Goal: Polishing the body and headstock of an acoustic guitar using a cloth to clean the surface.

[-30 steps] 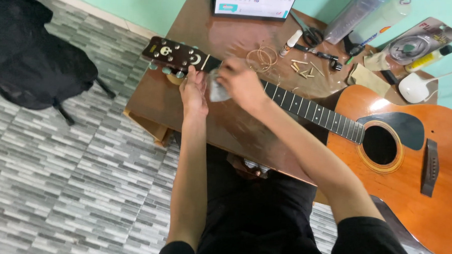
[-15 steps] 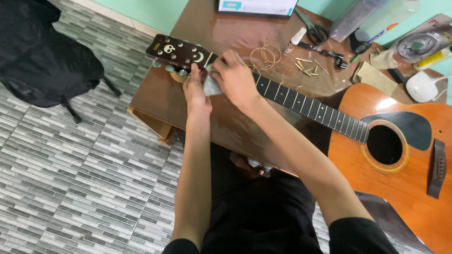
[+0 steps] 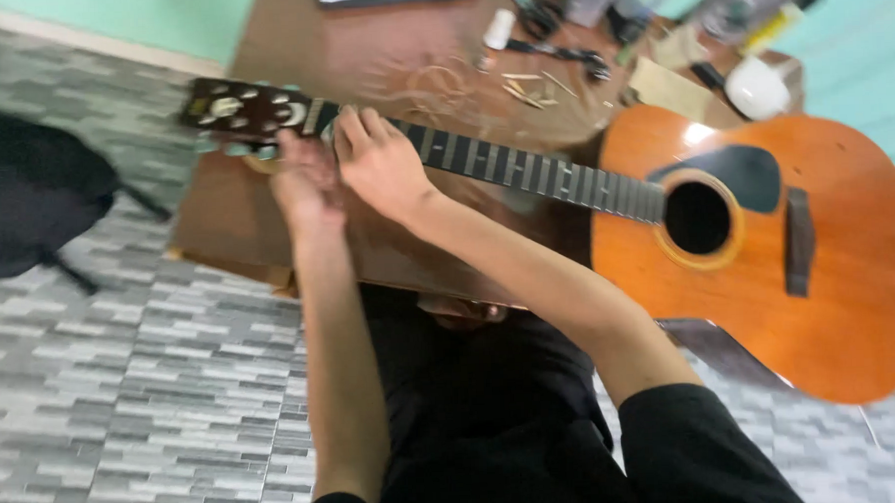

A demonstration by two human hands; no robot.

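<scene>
- Head view: guitar (image 3: 764,240) lies across table (image 3: 381,55).
- Left hand (image 3: 304,182) curled at headstock (image 3: 249,110); grip unclear.
- Right hand (image 3: 380,165) flat, fingers extended on neck (image 3: 524,169) beside headstock.

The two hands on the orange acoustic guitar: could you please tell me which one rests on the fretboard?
The right hand lies flat across the dark fretboard near the nut; the left hand sits beside the headstock.

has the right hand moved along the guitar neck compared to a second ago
No. The right hand lies on the first frets of the guitar neck, just beside the headstock, as before. The camera shifted, not the hand. The left hand is next to it.
</scene>
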